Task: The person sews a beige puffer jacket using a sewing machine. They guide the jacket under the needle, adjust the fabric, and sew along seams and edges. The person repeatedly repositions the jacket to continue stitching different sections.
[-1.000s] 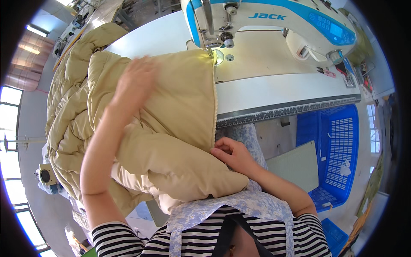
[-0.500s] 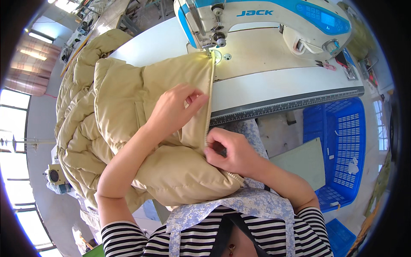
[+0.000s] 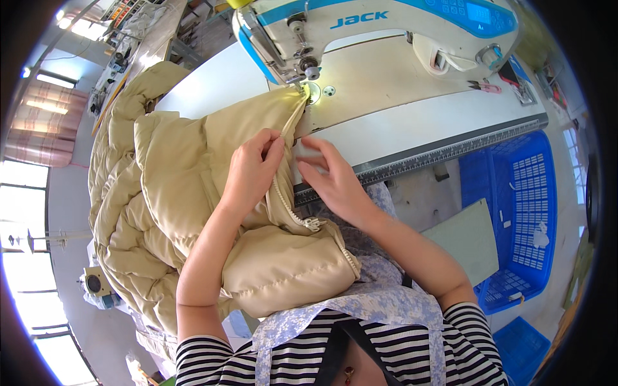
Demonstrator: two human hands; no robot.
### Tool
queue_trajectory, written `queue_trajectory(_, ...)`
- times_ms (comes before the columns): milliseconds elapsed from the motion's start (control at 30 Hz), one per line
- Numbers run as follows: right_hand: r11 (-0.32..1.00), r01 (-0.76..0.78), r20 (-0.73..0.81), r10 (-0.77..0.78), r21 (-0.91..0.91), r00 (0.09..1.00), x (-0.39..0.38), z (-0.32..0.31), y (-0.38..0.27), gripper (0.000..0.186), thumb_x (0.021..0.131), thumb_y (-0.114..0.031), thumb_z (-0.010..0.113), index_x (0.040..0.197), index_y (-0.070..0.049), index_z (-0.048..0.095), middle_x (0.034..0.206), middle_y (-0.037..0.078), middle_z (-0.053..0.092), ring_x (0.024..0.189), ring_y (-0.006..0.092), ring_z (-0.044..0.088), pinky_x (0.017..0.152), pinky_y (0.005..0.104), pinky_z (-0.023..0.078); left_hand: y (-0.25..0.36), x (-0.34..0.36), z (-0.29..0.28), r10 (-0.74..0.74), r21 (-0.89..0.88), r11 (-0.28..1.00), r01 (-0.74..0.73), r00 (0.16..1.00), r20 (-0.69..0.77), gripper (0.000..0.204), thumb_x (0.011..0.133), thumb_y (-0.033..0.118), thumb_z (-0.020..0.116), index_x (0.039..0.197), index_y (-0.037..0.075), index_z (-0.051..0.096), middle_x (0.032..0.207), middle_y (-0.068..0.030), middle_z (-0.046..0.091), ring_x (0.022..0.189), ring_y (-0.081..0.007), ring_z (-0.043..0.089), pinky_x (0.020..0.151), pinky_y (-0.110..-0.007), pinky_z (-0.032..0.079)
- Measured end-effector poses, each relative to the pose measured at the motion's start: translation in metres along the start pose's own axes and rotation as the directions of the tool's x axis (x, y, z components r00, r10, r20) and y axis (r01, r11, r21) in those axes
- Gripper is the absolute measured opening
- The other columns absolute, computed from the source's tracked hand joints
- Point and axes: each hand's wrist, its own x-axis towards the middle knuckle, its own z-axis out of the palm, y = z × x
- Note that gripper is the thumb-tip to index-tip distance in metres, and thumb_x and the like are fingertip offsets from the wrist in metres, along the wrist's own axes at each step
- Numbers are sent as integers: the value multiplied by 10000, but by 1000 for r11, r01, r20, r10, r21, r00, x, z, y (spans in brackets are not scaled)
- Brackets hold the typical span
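Observation:
A tan padded jacket (image 3: 187, 161) lies across the sewing table and my lap, one front edge running up to the presser foot of the white and blue sewing machine (image 3: 380, 48). A pale zipper (image 3: 280, 198) follows that edge, its slider (image 3: 312, 224) hanging at the lower end. My left hand (image 3: 253, 168) pinches the zipper edge a little below the presser foot. Just right of it, my right hand (image 3: 331, 179) hovers by the edge with its fingers apart, slightly blurred and holding nothing. The needle area (image 3: 302, 90) is lit; the needle itself is too small to make out.
A ruler strip (image 3: 444, 147) lines the table's front edge. Small pink-handled snips (image 3: 486, 87) lie on the table at the right. Below the table stand a blue plastic basket (image 3: 547, 219) and a pale green board (image 3: 465, 241). A flowered apron (image 3: 360, 312) covers my lap.
My right hand has let go of the zipper edge and moved up, fingers spreading. My left hand has closed on the edge, which now bends left. The view has shifted slightly.

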Motion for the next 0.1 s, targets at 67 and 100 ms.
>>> queue_trajectory(67,987,108,109,-121,115,987,21,4,6,618,967,-130,613,1489,-90,285,1388,154,482,1124,208,601,886,283,515,10,0,-2,37,61,997,-38,999,6,234,952,196,611,1045,-16,642,696,-116,614,606,-182,513,623,-316,452)
queue_trajectory(100,972,137,157,-169,192,973,32,6,7,707,961,-143,626,1536,-120,215,1428,159,449,1162,237,591,922,280,509,16,0,-5,60,123,991,-60,998,3,243,948,216,624,1054,-1,650,698,-129,621,604,-195,526,624,-321,456)
